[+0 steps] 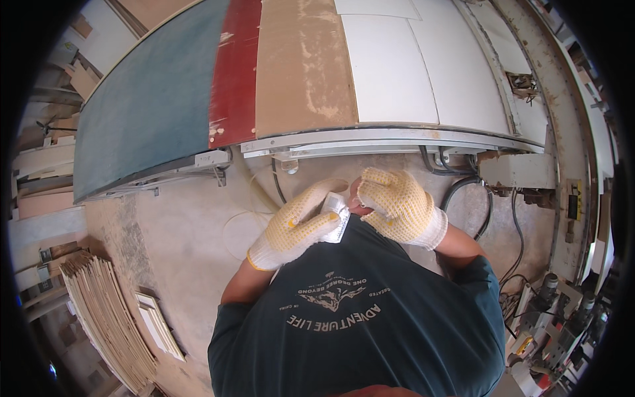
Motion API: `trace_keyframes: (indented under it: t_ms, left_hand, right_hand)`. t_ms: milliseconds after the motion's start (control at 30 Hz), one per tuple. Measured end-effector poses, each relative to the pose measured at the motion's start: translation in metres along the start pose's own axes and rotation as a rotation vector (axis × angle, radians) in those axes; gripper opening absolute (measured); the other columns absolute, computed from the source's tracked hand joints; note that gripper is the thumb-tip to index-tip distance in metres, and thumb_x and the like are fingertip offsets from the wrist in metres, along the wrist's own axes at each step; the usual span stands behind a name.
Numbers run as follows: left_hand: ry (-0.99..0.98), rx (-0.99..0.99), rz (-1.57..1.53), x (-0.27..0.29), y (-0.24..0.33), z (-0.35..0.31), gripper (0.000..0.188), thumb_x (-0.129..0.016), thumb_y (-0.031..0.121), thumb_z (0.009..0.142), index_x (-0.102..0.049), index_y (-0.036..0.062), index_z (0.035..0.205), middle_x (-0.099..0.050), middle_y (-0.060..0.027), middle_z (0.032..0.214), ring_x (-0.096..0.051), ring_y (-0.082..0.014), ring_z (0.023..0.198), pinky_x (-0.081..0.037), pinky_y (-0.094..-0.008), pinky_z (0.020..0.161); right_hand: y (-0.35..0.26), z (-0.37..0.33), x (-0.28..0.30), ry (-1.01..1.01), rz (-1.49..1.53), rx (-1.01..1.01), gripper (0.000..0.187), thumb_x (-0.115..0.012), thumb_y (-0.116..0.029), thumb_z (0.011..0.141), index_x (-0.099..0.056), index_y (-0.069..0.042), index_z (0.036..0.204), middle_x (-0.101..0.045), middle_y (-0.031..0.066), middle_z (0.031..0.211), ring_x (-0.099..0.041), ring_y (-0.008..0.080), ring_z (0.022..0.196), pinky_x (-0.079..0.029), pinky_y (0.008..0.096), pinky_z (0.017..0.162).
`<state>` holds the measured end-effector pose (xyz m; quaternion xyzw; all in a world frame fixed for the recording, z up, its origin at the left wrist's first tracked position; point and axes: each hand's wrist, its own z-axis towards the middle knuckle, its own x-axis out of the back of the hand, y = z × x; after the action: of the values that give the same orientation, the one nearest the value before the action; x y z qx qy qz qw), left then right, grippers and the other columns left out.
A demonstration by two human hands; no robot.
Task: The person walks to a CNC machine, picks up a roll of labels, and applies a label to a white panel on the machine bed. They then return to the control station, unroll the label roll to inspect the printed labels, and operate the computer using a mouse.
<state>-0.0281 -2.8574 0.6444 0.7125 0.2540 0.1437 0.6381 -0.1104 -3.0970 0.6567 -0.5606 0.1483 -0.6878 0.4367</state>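
Panel-topped bench (390, 73) spans ahead of gloved left hand (297, 221); board stack (109, 324) sits left and behind it. Gloved right hand (400, 206) angles inward, fingers curled, can't tell if gripping. Left hand pinches white packet (342, 218), facing right hand.

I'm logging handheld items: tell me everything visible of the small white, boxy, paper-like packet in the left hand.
The small white, boxy packet looks like paper or thin card, with fine dark print on its lower part. It tilts before the dark green T-shirt, held by the left hand in a white, yellow-dotted knit glove, whose thumb hides part of it. The gloved right hand is at its right edge; contact there is unclear.
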Motion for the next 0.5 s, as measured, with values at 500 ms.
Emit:
trace_keyframes:
  t_ms: [500]
  left_hand:
    - [0.074, 0.049, 0.371, -0.087, 0.051, 0.002, 0.062, -0.069, 0.035, 0.097, -0.057, 0.0025, 0.149, -0.068, -0.0136, 0.135, -0.064, -0.0213, 0.125, -0.049, -0.0357, 0.106]
  right_hand:
    - [-0.003, -0.062, 0.053, 0.071, 0.036, 0.084, 0.030, -0.081, -0.010, 0.081, -0.073, -0.008, 0.110, -0.067, 0.0146, 0.098, -0.069, 0.0384, 0.088, -0.056, 0.0479, 0.070]
